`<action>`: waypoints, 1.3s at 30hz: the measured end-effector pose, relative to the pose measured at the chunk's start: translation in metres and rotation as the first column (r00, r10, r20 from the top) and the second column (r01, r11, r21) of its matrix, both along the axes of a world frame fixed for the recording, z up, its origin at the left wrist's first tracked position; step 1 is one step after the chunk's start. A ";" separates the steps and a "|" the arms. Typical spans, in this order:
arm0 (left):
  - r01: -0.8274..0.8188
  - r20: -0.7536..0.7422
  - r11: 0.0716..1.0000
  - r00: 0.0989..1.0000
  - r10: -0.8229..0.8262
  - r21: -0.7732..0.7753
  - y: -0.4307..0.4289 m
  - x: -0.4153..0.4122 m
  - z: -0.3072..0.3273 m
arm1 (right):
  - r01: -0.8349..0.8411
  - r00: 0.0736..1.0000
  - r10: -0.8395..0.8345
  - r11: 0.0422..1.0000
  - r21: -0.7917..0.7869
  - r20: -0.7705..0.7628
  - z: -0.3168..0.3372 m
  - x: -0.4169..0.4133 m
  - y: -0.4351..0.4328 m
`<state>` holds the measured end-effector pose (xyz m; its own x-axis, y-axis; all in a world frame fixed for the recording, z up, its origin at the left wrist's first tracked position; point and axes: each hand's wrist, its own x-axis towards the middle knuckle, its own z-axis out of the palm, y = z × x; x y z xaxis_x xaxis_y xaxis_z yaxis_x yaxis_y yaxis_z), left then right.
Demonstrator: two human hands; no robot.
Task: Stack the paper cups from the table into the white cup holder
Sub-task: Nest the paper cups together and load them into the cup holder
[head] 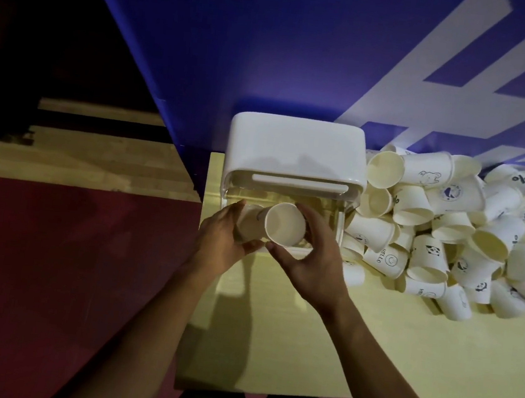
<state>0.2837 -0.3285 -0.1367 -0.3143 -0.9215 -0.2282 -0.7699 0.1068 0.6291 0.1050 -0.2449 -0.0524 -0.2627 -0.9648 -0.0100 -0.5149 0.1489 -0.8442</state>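
The white cup holder [296, 150] stands at the table's far left, its clear front compartment facing me. In front of that compartment my right hand [310, 256] grips a paper cup [284, 224], mouth turned toward me. My left hand [220, 240] curls round another cup [246, 226] just left of it, the two cups touching. A big heap of loose paper cups [453, 233] lies to the right of the holder.
The pale yellow table [400, 352] runs toward me and to the right. A blue wall with white lettering [303, 56] rises right behind the holder. The table's left edge is close to my left hand, with red floor beyond.
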 end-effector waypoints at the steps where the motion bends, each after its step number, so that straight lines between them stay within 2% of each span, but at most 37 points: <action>1: -0.007 -0.046 1.000 0.999 0.008 0.023 0.001 0.004 -0.001 | -0.015 1.000 0.015 1.000 -0.004 -0.009 -0.004 0.004 -0.004; 6: -0.145 -0.344 0.976 0.919 0.193 0.162 0.014 0.022 0.015 | -0.070 0.993 0.070 0.998 0.012 -0.094 -0.027 0.016 -0.022; 9: -0.213 -0.435 0.953 0.853 0.290 0.217 0.014 0.014 0.023 | -0.084 0.984 0.094 0.994 0.073 -0.150 -0.041 0.019 -0.029; 12: -0.223 -0.393 0.949 0.870 0.297 0.222 0.008 0.003 0.022 | -0.119 0.975 0.146 0.980 0.158 -0.170 -0.051 0.021 -0.032; 16: -0.140 -0.283 0.970 0.939 0.193 0.198 0.004 -0.002 0.013 | -0.149 0.976 0.187 0.945 0.292 -0.108 -0.059 0.018 -0.029; 21: -0.145 -0.213 0.972 0.960 0.183 0.182 0.011 -0.003 0.009 | -0.161 0.972 0.212 0.915 0.371 -0.101 -0.061 0.013 -0.029; 30: -0.171 -0.236 0.971 0.949 0.208 0.167 0.017 -0.001 0.007 | -0.255 0.954 0.297 0.867 0.428 -0.034 -0.059 0.008 -0.040; 34: -0.172 -0.230 0.968 0.950 0.212 0.184 0.018 0.001 0.010 | -0.266 0.943 0.326 0.865 0.425 -0.073 -0.055 0.006 -0.037; 36: -0.211 -0.224 0.963 0.943 0.246 0.166 0.018 0.001 0.017 | -0.220 0.961 0.268 0.891 0.398 -0.068 -0.048 0.003 -0.028; 39: -0.250 -0.220 0.968 0.943 0.249 0.020 0.030 -0.012 0.039 | -0.068 0.987 0.115 0.937 0.344 -0.116 -0.039 -0.016 0.003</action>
